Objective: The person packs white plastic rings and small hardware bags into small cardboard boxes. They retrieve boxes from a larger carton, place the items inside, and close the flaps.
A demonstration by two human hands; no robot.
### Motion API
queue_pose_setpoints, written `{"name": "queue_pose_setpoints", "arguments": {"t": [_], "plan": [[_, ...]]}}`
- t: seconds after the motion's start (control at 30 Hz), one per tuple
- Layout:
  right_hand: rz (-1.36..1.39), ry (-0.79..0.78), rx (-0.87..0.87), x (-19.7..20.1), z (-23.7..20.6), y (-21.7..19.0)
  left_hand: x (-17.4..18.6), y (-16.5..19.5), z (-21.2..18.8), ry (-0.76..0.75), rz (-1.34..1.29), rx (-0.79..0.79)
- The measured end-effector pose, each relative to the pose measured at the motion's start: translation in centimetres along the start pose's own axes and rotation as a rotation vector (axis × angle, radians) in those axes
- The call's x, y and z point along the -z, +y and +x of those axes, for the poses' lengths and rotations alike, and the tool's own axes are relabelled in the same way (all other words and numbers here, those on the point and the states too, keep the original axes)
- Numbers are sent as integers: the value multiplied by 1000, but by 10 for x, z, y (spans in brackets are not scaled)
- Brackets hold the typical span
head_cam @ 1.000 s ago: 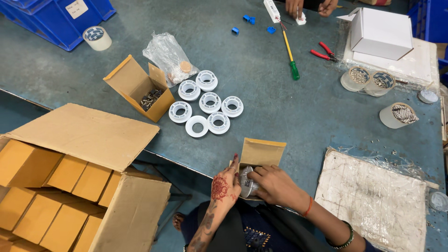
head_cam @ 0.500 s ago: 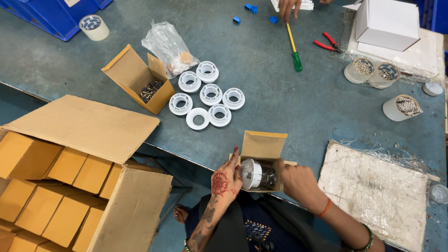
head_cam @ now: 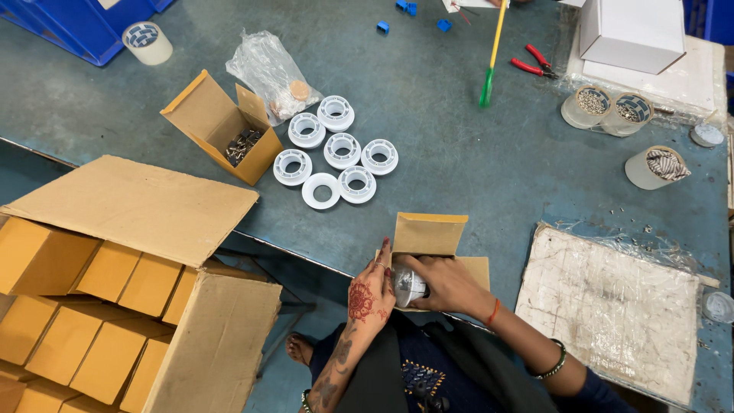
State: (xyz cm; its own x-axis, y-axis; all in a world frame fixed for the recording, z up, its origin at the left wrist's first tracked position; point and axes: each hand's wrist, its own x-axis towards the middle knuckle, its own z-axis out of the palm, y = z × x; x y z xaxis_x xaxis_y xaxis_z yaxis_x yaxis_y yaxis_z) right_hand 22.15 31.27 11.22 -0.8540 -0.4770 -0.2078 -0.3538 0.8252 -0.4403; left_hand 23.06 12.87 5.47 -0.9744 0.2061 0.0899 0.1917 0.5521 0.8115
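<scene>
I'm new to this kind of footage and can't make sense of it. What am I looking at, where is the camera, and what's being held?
The camera sits on a person's head and looks down at their own two bare hands at a blue-grey table. The left hand and the right hand together hold a small shiny round part at a small brown box with its flap up. Further out lie seven white rings, an open box of dark metal bits, a plastic bag, a roll of tape, red pliers and a white box. On the left stands a big carton full of small brown boxes.
</scene>
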Motion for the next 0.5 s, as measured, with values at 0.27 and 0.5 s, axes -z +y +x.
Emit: {"name": "queue_pose_setpoints", "arguments": {"t": [0.27,0.5], "plan": [[170,293,185,-2,-28,34,12,25,-4,-21,-126,7],[104,557,380,-11,-49,65,14,33,9,-128,-728,109]]}}
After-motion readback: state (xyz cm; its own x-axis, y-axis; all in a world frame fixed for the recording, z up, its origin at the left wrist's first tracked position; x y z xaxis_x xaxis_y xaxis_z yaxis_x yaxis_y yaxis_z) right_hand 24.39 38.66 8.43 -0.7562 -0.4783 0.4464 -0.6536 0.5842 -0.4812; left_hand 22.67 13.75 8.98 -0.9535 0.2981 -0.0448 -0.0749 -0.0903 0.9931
